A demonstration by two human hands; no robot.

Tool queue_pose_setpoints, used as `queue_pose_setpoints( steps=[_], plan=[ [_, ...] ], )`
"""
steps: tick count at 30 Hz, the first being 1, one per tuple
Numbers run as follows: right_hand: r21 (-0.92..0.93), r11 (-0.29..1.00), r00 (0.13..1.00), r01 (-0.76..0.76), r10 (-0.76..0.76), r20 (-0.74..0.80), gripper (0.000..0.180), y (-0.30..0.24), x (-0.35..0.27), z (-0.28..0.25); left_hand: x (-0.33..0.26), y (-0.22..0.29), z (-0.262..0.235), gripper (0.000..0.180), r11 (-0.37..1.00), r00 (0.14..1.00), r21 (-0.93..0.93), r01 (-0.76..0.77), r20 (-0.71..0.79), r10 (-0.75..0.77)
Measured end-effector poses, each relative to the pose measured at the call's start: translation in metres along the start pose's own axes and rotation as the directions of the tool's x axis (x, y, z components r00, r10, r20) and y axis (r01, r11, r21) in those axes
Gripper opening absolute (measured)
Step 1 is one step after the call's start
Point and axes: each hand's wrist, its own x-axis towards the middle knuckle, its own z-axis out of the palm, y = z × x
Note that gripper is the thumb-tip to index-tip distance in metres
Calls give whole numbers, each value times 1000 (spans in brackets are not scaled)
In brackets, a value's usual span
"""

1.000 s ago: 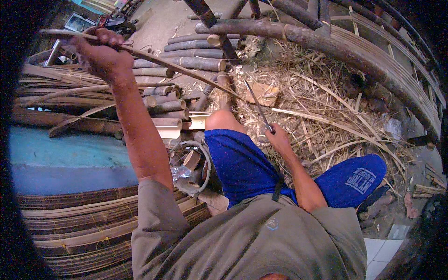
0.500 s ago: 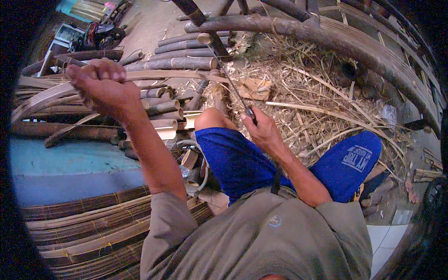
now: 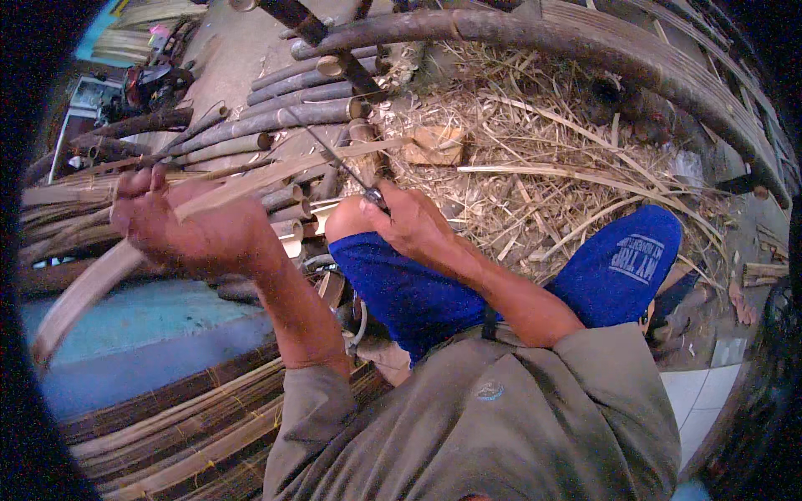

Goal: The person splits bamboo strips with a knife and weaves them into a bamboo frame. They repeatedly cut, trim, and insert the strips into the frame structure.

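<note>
Looks like a bamboo workshop, judging by loose straw-coloured shavings (image 3: 560, 150) heaped on a grey floor (image 3: 219, 58), round grey-brown bamboo poles (image 3: 251, 129) stacked beside them, long tan split-bamboo strips (image 3: 65, 214) piled at the left, and brown slatted bamboo panels (image 3: 188, 422) tied with yellow cord (image 3: 211, 461).

Gap between left hand (image 3: 199, 232) and right hand (image 3: 415, 227) crossed by strip (image 3: 263, 179), blade (image 3: 349, 173); thick pole (image 3: 501, 27) spans far side.

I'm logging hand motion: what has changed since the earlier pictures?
The left hand came down toward the body with the long pale bamboo strip; the right hand moved left, its thin dark-handled metal knife tilting further left. Neither let go; the yellowish wooden block stayed.
</note>
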Motion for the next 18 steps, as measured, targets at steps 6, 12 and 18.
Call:
queue_pose_setpoints(
  steps=[6,12,18],
  plan=[
    [11,953,942,303,-298,-157,39,-15,-15,13,3,23,12,26,978,979,-61,200,-33,-202],
    [-73,986,988,153,-155,-23,38,-1,10,7,5,-6,-6,24,942,973,-245,229,18,-232],
    [-94,995,997,-17,11,-72,42,54,21,20,15,-16,-8,20,951,977,-222,214,55,-207]
  ],
)
